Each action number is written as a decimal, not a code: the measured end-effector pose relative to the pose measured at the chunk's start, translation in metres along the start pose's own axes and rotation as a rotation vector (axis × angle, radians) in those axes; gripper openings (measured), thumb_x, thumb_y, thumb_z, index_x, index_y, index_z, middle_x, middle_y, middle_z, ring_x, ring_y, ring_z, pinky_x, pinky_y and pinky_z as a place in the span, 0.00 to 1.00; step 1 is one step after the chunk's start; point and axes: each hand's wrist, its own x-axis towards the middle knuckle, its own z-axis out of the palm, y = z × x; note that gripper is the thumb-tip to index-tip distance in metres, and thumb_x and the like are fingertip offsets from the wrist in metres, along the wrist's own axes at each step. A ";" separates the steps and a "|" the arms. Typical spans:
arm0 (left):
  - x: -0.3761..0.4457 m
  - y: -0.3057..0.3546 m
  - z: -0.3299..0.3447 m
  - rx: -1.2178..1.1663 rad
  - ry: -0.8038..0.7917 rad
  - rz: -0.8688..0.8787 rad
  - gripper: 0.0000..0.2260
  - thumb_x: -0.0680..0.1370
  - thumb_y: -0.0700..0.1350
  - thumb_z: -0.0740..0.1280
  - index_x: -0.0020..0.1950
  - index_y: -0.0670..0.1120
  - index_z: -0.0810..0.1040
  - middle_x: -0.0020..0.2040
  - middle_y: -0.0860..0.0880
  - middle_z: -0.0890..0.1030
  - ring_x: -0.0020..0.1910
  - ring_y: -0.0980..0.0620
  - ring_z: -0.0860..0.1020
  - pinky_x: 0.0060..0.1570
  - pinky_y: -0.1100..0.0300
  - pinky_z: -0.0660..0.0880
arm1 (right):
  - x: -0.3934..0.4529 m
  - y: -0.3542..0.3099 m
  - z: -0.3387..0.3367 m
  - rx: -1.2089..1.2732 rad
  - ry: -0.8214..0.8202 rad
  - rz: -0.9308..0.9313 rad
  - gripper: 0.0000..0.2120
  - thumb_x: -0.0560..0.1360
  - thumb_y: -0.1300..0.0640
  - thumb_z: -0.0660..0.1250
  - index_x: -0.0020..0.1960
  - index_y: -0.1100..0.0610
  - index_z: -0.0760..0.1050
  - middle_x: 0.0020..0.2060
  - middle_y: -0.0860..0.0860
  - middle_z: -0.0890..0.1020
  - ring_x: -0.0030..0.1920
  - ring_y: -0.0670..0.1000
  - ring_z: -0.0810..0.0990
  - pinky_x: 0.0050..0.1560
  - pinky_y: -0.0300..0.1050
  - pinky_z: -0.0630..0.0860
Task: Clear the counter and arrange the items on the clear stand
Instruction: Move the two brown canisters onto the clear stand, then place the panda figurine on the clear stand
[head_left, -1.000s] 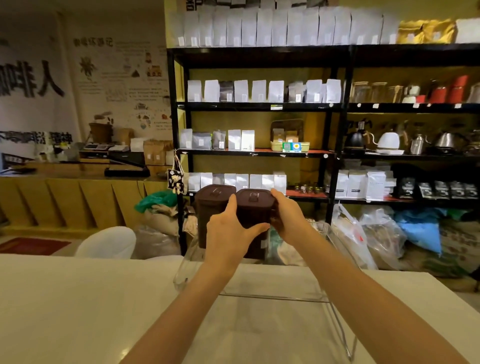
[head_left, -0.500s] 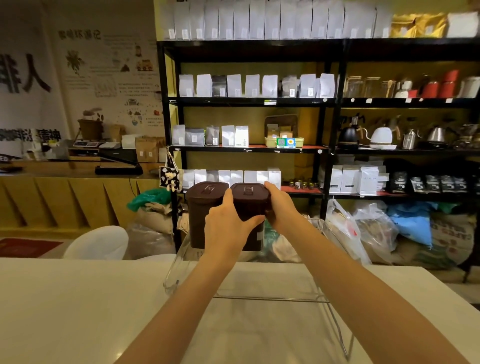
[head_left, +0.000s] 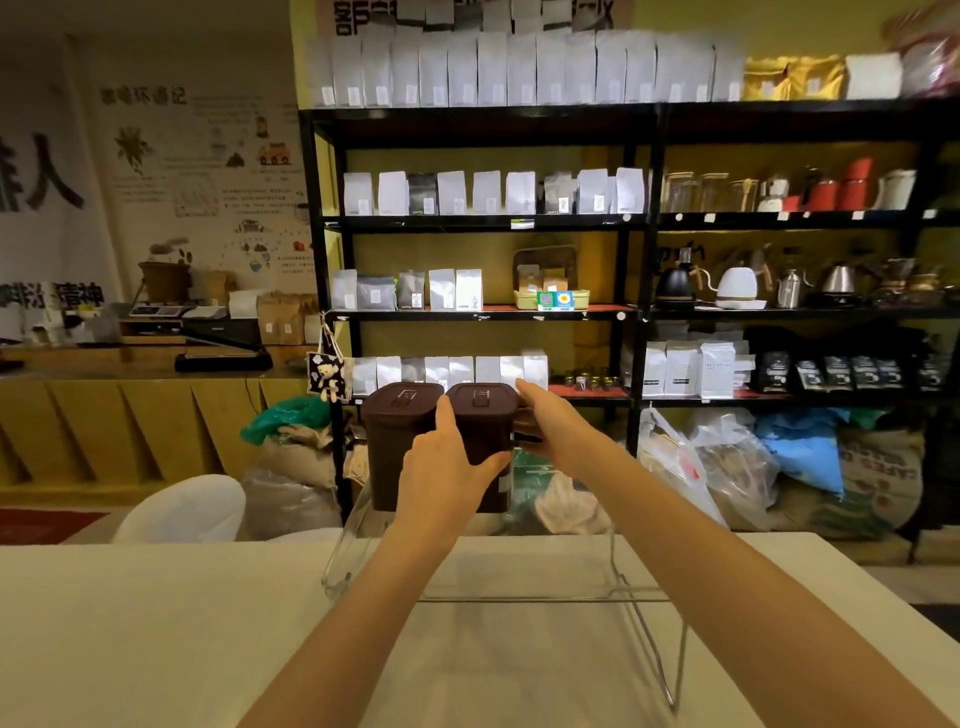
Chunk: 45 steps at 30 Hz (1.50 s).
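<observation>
Standing on the clear acrylic stand toward 12 o'clock, the right dark-brown lidded plastic canister is clamped between left hand and right hand; rigid, smooth, probably slippery, best gripped by opposite side walls.

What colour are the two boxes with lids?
Dark brown plastic lidded boxes, clearest in the head view.

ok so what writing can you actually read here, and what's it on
"人": large black character on the wall banner at far left.
"精神": black characters lower on that banner.
Wall poster: heading and small text too blurred to read.
Shelf bags and price tags: labels too small.
Brown canisters: no writing visible.
</observation>
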 end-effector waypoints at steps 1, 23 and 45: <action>-0.002 0.002 -0.004 0.031 -0.052 -0.001 0.36 0.71 0.51 0.70 0.73 0.45 0.54 0.60 0.42 0.78 0.58 0.44 0.77 0.55 0.51 0.76 | -0.006 -0.003 -0.003 -0.076 -0.020 0.001 0.18 0.78 0.49 0.57 0.61 0.59 0.73 0.55 0.56 0.79 0.57 0.55 0.76 0.58 0.48 0.69; -0.168 -0.058 -0.098 0.162 -0.427 0.166 0.24 0.74 0.57 0.62 0.70 0.56 0.62 0.71 0.55 0.67 0.66 0.56 0.67 0.64 0.58 0.68 | -0.210 0.094 0.012 -0.949 -0.362 -0.502 0.21 0.76 0.51 0.62 0.68 0.50 0.64 0.64 0.50 0.74 0.62 0.48 0.73 0.58 0.42 0.72; -0.246 -0.112 -0.080 0.005 -0.321 -0.090 0.12 0.68 0.43 0.72 0.51 0.48 0.79 0.40 0.58 0.78 0.43 0.52 0.79 0.47 0.61 0.78 | -0.229 0.165 0.042 -1.137 -0.605 -0.304 0.15 0.73 0.58 0.61 0.59 0.59 0.73 0.56 0.57 0.80 0.55 0.57 0.76 0.58 0.54 0.73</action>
